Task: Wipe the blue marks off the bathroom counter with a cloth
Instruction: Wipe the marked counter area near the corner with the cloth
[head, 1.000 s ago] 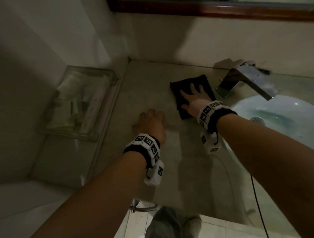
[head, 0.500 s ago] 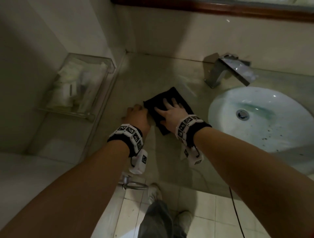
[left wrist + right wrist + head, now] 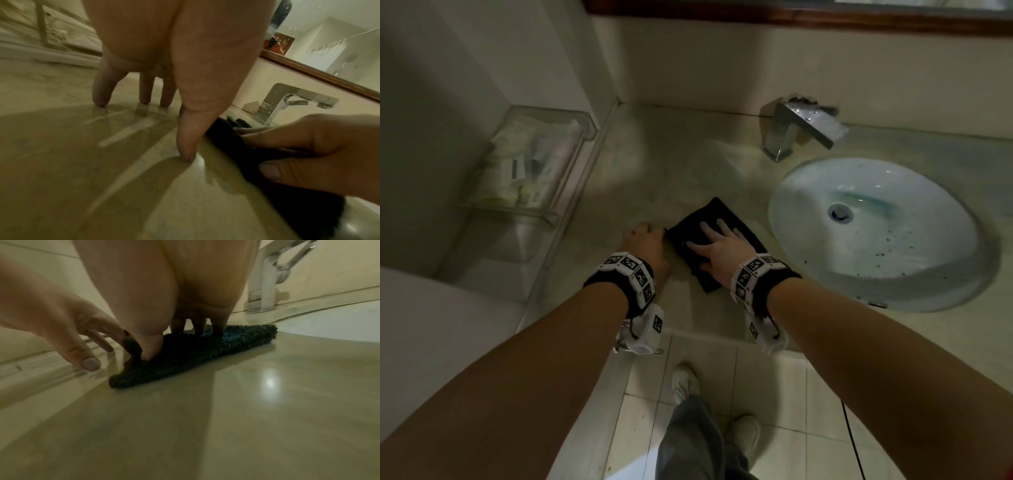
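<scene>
The right hand (image 3: 717, 250) is lying flat on the dark cloth (image 3: 719, 214), its fingers (image 3: 707, 229) spread and straight, pointing toward 11 o'clock, its thumb (image 3: 150, 347) pressing down on the cloth's near left edge. The cloth is lying folded on the counter (image 3: 671, 164), sticking out past the fingertips at 12 o'clock and past the heel of the hand at 6 o'clock. The left hand (image 3: 645, 246) is sitting just beside the cloth at 9 o'clock; its fingertips (image 3: 100, 100) are resting on the bare counter, slightly apart, its thumb (image 3: 187, 146) touching down next to the cloth's edge, holding nothing.

The sink (image 3: 808, 274) is lying close at 3 o'clock of the cloth, its rim near the cloth's right corner. The tap (image 3: 787, 133) is standing at 1 o'clock, well apart. A clear tray (image 3: 585, 126) of toiletries is sitting at 10 o'clock beyond the counter's left edge. Bare counter is stretching from the cloth toward 12 o'clock up to the wall; the counter's front edge is running just behind both wrists at 6 o'clock. Blue marks cannot be made out in the dim light.
</scene>
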